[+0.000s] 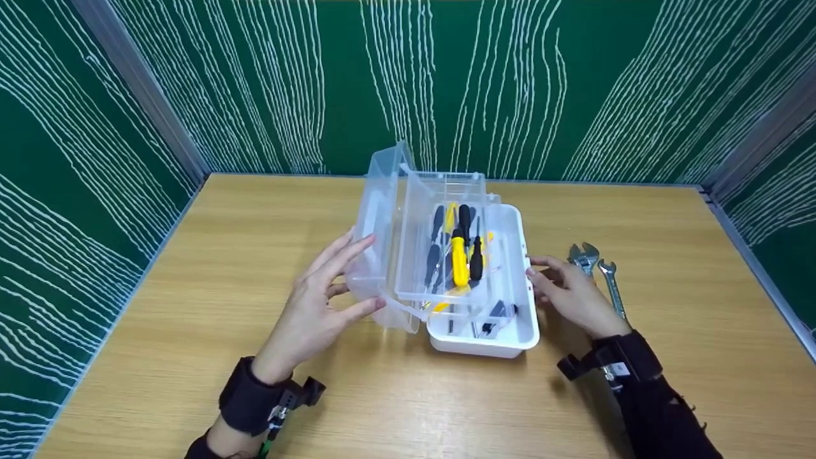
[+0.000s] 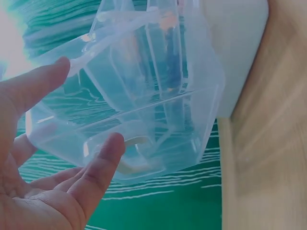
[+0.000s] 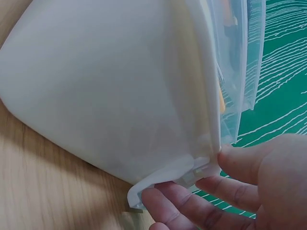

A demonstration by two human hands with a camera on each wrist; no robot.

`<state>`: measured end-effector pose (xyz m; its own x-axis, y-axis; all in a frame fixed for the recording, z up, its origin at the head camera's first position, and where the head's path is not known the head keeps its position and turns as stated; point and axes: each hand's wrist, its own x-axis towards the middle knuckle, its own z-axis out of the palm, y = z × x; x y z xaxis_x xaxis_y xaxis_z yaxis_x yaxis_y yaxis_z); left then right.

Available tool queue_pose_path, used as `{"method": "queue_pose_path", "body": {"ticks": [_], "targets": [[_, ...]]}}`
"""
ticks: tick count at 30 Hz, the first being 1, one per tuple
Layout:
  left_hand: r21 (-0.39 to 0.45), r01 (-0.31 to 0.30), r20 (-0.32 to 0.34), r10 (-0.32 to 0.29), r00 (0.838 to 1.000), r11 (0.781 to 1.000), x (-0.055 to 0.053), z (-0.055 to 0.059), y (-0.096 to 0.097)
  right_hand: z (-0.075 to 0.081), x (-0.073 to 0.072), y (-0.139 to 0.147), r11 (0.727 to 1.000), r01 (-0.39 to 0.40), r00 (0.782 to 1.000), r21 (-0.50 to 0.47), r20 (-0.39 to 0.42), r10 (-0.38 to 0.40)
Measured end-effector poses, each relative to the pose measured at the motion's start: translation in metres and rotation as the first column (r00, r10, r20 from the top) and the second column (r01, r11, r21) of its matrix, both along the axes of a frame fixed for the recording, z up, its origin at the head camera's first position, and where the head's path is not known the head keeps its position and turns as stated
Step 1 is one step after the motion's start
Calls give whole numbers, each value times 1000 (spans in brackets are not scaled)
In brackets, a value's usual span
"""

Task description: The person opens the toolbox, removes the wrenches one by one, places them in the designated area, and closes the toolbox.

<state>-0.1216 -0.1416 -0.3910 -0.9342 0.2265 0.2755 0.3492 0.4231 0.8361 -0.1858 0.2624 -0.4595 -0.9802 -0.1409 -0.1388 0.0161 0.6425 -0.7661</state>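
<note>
A toolbox with a white base [image 1: 526,325] and a clear hinged lid [image 1: 376,223] stands on the table, its lid swung up to the left. My left hand [image 1: 309,319] is at the lid's outer side, fingers spread, with thumb and fingertips against the clear plastic near the lid's handle [image 2: 136,167]. At the base's right side, my right hand [image 1: 574,296] holds the edge, thumb on the rim and fingers under a white latch [image 3: 165,177]. A clear tray [image 1: 405,274] above the base has a yellow-handled screwdriver [image 1: 459,261] and black-handled screwdrivers [image 1: 476,262].
An adjustable wrench [image 1: 583,255] and a smaller wrench [image 1: 612,287] lie right of the toolbox, partly behind my right hand. More tools show in the base, blurred through the plastic. Green walls with white lines [image 1: 344,83] enclose the wooden table [image 1: 255,229].
</note>
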Motion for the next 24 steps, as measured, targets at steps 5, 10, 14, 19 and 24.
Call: {"method": "queue_pose_path", "body": {"ticks": [5,10,14,19,24], "targets": [[-15,22,-51,-22,998,1000,-3,1,9,0,0,1,1000,-3,1000,-13,-1,3],[-14,47,-60,-48,997,999,-6,2,18,0,0,1,1000,-4,1000,-17,13,4],[-56,68,-79,-72,994,996,-10,0,23,1,-1,-1,999,-12,1000,-35,9,12],[-68,120,-61,-124,990,990,-14,-5,30,1,-1,-1,999,-14,1000,-45,14,14],[-16,171,-22,-171,985,985,-15,-4,35,1,0,1,999,-7,1000,-38,20,8]]}}
